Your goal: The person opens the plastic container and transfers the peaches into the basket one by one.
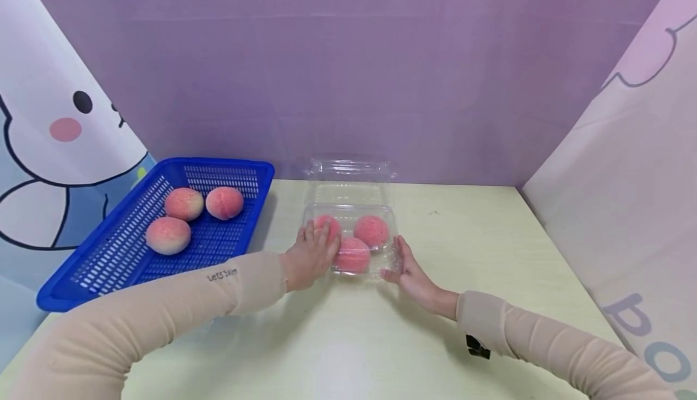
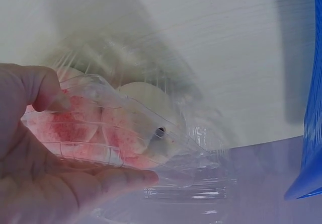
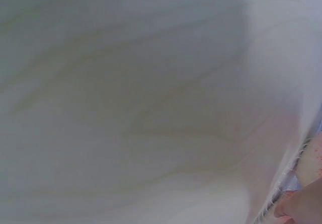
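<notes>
A clear plastic clamshell box (image 1: pixel 383 261) stands on the table with its lid (image 1: pixel 348 173) raised at the back. Three pink peaches (image 1: pixel 371 231) lie in its base. My left hand (image 1: pixel 309 258) holds the box's left side, its fingers overlapping the left peach. In the left wrist view, thumb and fingers (image 2: pixel 115 180) lie along the plastic wall, and pale undersides of peaches show through. From the right, my right hand (image 1: pixel 416 279) grips the box's front right corner, thumb at the front. Pale cloth blocks most of the right wrist view.
A blue plastic basket (image 1: pixel 218 249) with three more peaches (image 1: pixel 169 235) stands to the left. The pale table (image 1: pixel 463 224) meets a purple backdrop (image 1: pixel 348 85) behind the box. Printed cloth panels (image 1: pixel 621 206) rise at both sides.
</notes>
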Tool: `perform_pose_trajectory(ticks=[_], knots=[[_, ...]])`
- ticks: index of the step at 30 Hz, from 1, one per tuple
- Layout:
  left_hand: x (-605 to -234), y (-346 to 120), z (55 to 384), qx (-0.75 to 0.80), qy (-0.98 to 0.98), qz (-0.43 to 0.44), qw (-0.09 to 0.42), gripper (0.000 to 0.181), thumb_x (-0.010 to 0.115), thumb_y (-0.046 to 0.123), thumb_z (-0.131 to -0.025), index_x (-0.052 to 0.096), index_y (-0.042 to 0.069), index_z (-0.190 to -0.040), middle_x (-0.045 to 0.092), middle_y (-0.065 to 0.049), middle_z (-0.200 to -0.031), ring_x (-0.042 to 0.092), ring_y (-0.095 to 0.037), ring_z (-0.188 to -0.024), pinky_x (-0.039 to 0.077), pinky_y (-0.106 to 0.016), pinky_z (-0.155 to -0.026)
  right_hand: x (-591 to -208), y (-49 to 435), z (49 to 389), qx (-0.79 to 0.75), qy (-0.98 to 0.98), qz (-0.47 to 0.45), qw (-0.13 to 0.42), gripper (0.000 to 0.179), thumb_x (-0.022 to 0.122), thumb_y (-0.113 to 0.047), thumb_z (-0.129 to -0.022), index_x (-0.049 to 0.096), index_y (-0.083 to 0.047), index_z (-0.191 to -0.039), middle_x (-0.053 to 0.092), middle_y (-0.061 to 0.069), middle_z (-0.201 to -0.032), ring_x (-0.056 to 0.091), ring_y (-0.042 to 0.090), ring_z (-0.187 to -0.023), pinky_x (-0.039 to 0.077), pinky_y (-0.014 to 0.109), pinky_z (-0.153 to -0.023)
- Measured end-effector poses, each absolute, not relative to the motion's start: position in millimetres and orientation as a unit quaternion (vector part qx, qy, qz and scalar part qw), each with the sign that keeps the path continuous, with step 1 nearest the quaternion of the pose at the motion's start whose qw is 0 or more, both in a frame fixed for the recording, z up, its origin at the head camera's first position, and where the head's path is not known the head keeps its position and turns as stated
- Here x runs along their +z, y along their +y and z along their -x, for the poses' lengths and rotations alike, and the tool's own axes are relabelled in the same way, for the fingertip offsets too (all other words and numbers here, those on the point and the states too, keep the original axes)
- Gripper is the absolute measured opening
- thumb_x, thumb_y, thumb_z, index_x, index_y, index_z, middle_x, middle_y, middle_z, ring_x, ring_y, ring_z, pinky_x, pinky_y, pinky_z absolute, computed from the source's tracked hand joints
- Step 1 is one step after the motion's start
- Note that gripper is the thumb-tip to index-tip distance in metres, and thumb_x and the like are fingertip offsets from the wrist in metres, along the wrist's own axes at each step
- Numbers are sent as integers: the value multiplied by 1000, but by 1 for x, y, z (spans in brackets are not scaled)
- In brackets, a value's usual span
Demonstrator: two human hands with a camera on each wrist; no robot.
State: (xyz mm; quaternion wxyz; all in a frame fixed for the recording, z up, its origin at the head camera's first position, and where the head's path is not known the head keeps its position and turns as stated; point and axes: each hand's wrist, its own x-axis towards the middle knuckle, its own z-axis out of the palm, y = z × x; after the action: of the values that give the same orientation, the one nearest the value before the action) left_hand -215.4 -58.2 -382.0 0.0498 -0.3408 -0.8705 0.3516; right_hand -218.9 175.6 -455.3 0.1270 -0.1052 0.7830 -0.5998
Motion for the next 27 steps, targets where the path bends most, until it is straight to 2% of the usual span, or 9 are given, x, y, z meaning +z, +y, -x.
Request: perform_pose_trajectory(ticks=[7, 9, 14, 17, 23, 27], knots=[[-380, -59, 215, 340, -877, 336, 41, 71, 61, 31, -82, 31, 2, -140, 38, -27, -138, 46, -48, -116, 49, -46, -89, -455, 174, 218, -595, 784, 112, 136, 90, 55, -10, -87, -15, -6, -145, -11, 12, -154, -7, 31, -141, 0, 48, -113], [-378, -58, 217, 316, -884, 343, 37, 70, 62, 26, -81, 31, 1, -139, 39, -26, -137, 48, -48, -115, 47, -47, -91, -455, 174, 218, -600, 779, 115, 139, 89, 54, -10, -89, -16, -7, -144, -12, 10, -154, -9, 29, -141, 0, 47, -113], [-372, -53, 220, 256, -895, 365, 9, 74, 65, 15, -79, 28, -1, -140, 33, -27, -141, 47, -49, -115, 40, -52, -98, -455, 175, 218, -612, 772, 108, 130, 89, 54, -11, -90, -16, -8, -145, -11, 9, -154, -8, 29, -141, 2, 47, -114], [-371, -52, 220, 273, -889, 368, 6, 74, 63, 18, -81, 25, 1, -142, 29, -27, -143, 45, -50, -116, 39, -52, -99, -456, 177, 218, -610, 775, 104, 127, 89, 55, -12, -89, -15, -8, -145, -9, 11, -154, -6, 31, -141, 3, 48, -113], [-375, -54, 216, 297, -882, 365, 39, 74, 63, 24, -82, 27, 3, -142, 31, -24, -143, 45, -47, -119, 42, -48, -97, -460, 180, 219, -609, 776, 114, 122, 88, 56, -12, -89, -11, -8, -146, -5, 11, -154, -2, 31, -141, 8, 47, -113], [-376, -51, 214, 262, -904, 337, 19, 76, 63, 23, -81, 24, 3, -143, 28, -26, -144, 40, -50, -121, 40, -48, -98, -460, 182, 220, -611, 771, 123, 130, 88, 56, -15, -90, -12, -8, -145, -7, 10, -154, -4, 29, -141, 7, 45, -113]])
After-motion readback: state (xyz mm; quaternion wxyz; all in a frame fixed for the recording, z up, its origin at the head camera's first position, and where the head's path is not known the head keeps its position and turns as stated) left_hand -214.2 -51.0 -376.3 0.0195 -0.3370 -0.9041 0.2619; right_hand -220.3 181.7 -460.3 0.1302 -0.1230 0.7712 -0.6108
